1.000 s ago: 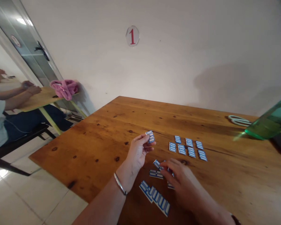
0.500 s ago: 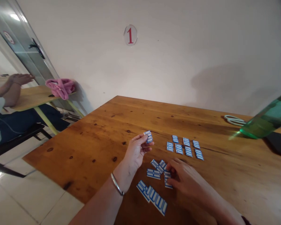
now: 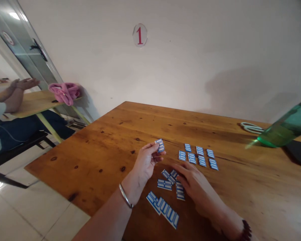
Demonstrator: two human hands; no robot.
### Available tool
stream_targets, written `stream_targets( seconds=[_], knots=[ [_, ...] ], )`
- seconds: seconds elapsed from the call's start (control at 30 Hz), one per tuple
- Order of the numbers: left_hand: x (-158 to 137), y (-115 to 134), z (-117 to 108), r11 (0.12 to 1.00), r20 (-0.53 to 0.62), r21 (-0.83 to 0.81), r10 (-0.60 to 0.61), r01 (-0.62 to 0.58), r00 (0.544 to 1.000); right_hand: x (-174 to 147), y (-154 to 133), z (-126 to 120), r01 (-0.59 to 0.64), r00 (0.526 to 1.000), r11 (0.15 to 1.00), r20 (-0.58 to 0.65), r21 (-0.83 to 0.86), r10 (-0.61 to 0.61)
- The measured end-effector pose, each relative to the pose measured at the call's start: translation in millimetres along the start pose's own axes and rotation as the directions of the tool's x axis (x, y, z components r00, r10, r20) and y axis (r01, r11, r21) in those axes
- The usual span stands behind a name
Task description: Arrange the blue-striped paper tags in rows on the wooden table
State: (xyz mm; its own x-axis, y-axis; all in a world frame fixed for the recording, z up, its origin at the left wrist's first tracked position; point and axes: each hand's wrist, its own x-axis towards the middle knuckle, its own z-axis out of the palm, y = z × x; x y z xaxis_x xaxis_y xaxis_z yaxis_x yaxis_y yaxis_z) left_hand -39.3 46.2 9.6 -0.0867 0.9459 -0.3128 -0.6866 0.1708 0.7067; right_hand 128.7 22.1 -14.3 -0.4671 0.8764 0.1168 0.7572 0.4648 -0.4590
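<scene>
My left hand [image 3: 147, 160], with a silver bangle on its wrist, is closed in a pinch on a small blue-and-white sticker label sheet [image 3: 160, 145] above the table. My right hand [image 3: 197, 180] hangs low over a loose group of the same sheets, its fingers stretched forward and thumb apart, with nothing visible in it. Beneath its fingertips a label sheet [image 3: 180, 191] is partly covered. Left of it lie more overlapping label sheets [image 3: 165, 184]. Nearer to me, longer label sheets [image 3: 169, 213] overlap. Beyond my right hand, several small label sheets [image 3: 191, 158] sit in two rows.
The wooden table [image 3: 95, 157] meets a wall bearing a round number sign [image 3: 139, 35]. At right are a green bottle [image 3: 286, 124], a white coiled cable [image 3: 252, 128] and a dark flat object [image 3: 299, 152]. At left, another person sits at a table with a pink cloth [image 3: 65, 93].
My right hand has shifted slightly forward, its fingers straightening and coming away from the sheet's edge. My left hand still holds its label sheet in nearly the same place.
</scene>
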Motion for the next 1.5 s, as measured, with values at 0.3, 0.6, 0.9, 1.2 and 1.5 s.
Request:
stream_targets(
  seconds=[0.3, 0.6, 0.9, 1.2, 1.5],
  knots=[
    [4.7, -4.5, -3.9, 1.0, 0.0, 0.023, -0.001, 0.001, 1.0, 5.0, 6.4, 8.1, -0.019, 0.999, 0.996, -0.027, 0.09, 0.022],
    [4.2, -5.3, -2.1, 0.999, -0.02, 0.032, -0.027, 0.028, 0.999, 10.9, 17.5, 4.9, -0.16, 0.956, 0.619, -0.036, 0.769, 0.291],
    [4.0, -9.0, -2.4, 0.994, -0.002, 0.101, -0.037, 0.037, 0.999, 11.3, 12.5, 2.3, -0.124, 0.931, 0.426, -0.044, 0.896, 0.363],
    [-2.2, -20.1, 3.7, 0.931, 0.142, 0.348, 0.068, -0.115, 0.987, 7.8, 18.3, 9.0, -0.101, 0.885, 0.441, -0.122, 0.892, 0.449],
    [-3.8, -14.1, 4.1, 0.949, 0.14, 0.305, 0.039, -0.08, 0.989, 6.7, 12.5, 5.0, -0.12, 0.932, 0.712, -0.168, 0.692, 0.32]
  ],
)
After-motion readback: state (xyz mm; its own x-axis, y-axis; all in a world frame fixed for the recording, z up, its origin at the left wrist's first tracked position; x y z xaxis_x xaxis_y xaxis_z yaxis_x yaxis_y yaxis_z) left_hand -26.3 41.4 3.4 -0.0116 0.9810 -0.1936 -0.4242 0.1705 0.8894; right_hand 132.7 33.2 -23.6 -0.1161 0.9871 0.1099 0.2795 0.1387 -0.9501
